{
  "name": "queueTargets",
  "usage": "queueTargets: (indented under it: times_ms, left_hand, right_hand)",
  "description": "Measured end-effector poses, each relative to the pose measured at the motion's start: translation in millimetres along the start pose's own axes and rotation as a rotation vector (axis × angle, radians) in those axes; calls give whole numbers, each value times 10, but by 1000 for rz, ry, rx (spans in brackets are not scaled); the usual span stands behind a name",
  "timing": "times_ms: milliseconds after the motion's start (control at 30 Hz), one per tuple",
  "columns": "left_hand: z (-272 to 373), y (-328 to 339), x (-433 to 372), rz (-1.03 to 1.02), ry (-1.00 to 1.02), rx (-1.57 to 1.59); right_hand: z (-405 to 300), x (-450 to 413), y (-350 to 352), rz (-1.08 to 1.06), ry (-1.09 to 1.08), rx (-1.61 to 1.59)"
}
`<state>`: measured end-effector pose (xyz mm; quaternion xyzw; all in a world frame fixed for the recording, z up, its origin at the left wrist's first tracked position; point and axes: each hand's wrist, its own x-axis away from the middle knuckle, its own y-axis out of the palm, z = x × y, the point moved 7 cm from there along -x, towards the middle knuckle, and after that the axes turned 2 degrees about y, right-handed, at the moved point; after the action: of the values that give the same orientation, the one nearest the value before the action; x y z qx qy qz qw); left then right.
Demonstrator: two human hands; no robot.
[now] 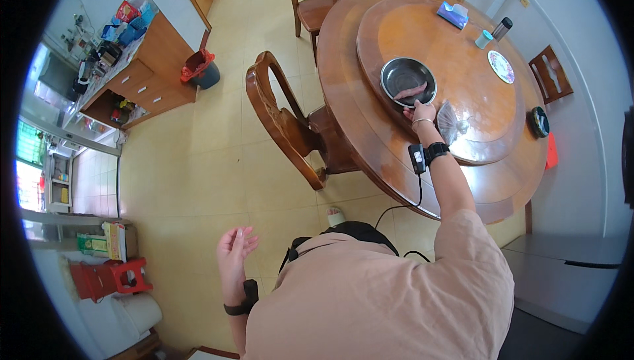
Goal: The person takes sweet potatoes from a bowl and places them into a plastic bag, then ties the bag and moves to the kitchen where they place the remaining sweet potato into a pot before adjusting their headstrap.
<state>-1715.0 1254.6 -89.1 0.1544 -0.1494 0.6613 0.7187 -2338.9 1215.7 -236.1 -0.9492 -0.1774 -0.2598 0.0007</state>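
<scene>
My right hand grips the near rim of a stainless steel bowl, which is on the raised round turntable of a wooden dining table. A long pinkish piece of food, perhaps a sweet potato or meat, lies in the bowl. Just right of my right hand is a knotted clear plastic bag. My left hand hangs over the floor at my left, fingers apart, holding nothing. Each wrist wears a black strap; a cable runs from the device on the right one.
A carved wooden chair stands at the table's left edge. On the table are a tissue pack, a cyan cup, a flask, a patterned plate and a dark round dish. A lined bin stands by the cabinet.
</scene>
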Motion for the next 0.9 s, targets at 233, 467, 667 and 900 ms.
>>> queueTargets:
  times_ms: [233, 467, 667, 900]
  left_hand:
    - [-182, -213, -294, 14, -111, 105]
    - [-231, -703, -597, 67, -135, 69]
    - [22, -1297, -998, 130, -30, 159]
    - [268, -2630, -1311, 298, 0, -17]
  right_hand:
    - [82, -129, 130, -48, 87, -41]
    - [-680, 1660, 435, -251, -283, 174]
    - [-1339, 3307, 871, -365, -943, 385]
    - [-767, 4724, 2277, -567, -1036, 303]
